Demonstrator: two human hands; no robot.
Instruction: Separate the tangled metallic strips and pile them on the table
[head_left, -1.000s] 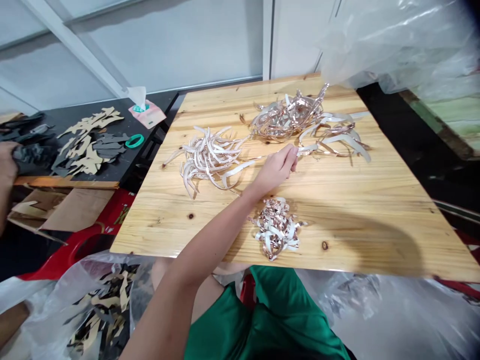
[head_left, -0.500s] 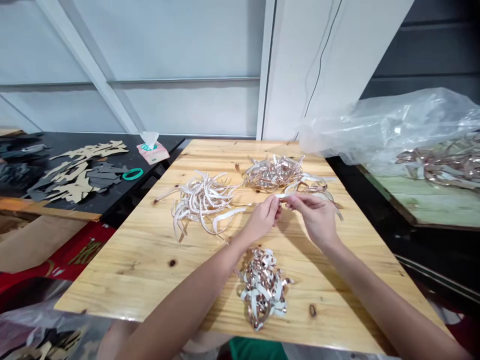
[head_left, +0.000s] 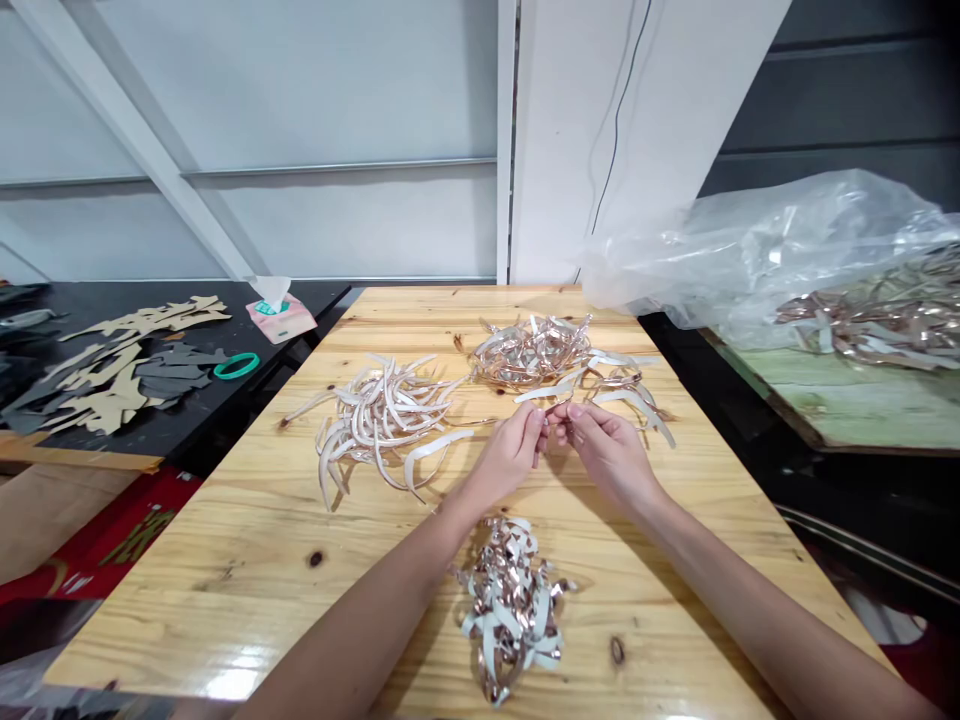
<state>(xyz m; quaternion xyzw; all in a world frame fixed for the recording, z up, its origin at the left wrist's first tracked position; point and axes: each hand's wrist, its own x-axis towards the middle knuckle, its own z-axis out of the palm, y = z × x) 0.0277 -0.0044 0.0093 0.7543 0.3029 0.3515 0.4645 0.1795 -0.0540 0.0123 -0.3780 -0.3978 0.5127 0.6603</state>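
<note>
Wooden tabletop [head_left: 247, 590]: fills lower centre of frame; right edge slants down outside the right hand [head_left: 611, 460], wood surface extending lower left. Strip pile [head_left: 386, 410]: centre-left, nearer the left hand [head_left: 506, 455]. Scrap heap [head_left: 514, 605]: lower centre, between the forearms. Coiled tangle [head_left: 532, 352]: beyond both hands. Hands: fingertips nearly meeting, pinching a thin copper strip [head_left: 558, 407], long axis roughly crosswise.

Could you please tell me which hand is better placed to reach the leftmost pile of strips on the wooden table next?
Probably the left hand: it is nearer that curved-strip pile, while the right hand sits farther right.
</note>
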